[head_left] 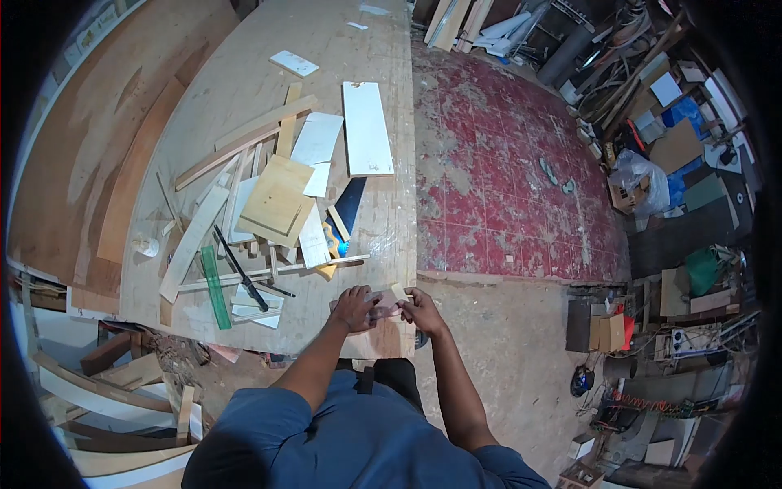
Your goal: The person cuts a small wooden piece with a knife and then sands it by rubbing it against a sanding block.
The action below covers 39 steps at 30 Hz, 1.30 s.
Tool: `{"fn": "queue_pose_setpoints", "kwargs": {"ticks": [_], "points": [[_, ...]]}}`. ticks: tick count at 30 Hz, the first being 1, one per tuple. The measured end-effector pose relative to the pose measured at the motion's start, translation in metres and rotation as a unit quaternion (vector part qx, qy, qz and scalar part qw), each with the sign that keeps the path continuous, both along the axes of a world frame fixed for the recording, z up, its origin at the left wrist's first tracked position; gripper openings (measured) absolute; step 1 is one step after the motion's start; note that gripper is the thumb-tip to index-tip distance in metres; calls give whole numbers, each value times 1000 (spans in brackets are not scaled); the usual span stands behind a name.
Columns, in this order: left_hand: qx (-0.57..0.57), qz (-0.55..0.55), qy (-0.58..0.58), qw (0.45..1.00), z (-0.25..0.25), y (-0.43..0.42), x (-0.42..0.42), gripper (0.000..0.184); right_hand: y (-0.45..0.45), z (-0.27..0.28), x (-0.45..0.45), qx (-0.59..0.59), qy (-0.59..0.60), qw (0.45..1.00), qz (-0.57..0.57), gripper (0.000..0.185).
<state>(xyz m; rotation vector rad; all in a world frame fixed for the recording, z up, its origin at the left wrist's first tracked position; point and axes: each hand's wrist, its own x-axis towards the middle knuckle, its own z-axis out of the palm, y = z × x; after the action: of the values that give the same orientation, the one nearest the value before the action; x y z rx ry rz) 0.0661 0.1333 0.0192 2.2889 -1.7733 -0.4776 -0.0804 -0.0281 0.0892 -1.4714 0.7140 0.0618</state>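
At the table's near edge, my right hand (421,311) pinches a small pale wood block (399,291) between thumb and fingers. Close beside it, my left hand (354,310) has curled fingers on a pinkish, partly see-through piece (385,310); its kind is unclear, and the fingers hide part of it. A handsaw (349,205) with a yellow and blue handle lies just beyond my hands, partly under wood offcuts. To the left are a green ruler-like strip (215,287), a long black tool (239,267) and a thin wood stick (273,273).
White-faced boards (368,129), a square plywood piece (277,200) and several strips are piled on the wooden table (399,228). A small clear container (146,246) stands at left. Red tiled floor (497,171) lies right of the table; boxes and timber crowd the far right.
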Motion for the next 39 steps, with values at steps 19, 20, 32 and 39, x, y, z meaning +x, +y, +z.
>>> {"fn": "queue_pose_setpoints", "kwargs": {"ticks": [19, 20, 32, 39], "points": [[-136, 207, 701, 668, 59, -51, 8, 20, 26, 19, -12, 174, -100, 974, -102, 21], [-146, 185, 709, 664, 64, -51, 8, 20, 27, 19, -12, 172, -91, 976, -102, 23], [-183, 165, 611, 753, 59, -50, 4, 22, 29, 17, -13, 178, -107, 970, -129, 27], [-223, 155, 619, 737, 65, -53, -2, 19, 27, -13, -12, 184, -123, 962, -161, 21]]}}
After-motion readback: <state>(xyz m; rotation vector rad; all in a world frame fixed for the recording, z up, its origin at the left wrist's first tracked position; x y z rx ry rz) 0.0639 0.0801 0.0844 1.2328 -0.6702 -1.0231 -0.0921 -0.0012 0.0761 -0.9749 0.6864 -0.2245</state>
